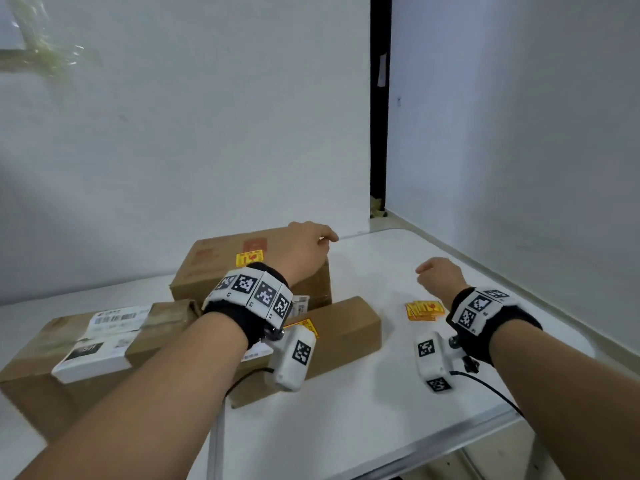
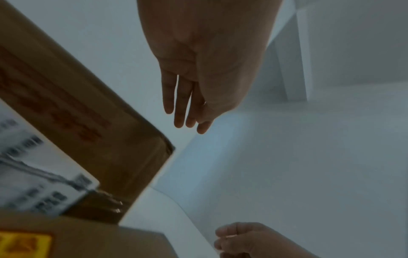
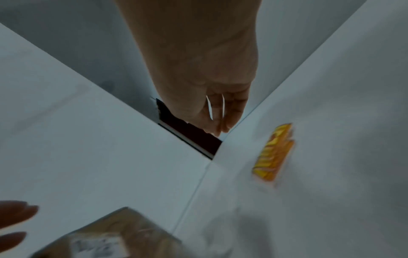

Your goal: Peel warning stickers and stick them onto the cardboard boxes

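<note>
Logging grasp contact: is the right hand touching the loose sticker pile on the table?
Apart. The head view shows white table between the right hand and the sticker pile.

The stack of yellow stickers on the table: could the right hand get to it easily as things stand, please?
Probably yes. The right hand hovers just beyond the stack of yellow stickers, holding nothing visible, and only bare white table lies between them; the boxes sit off to the left.
</note>
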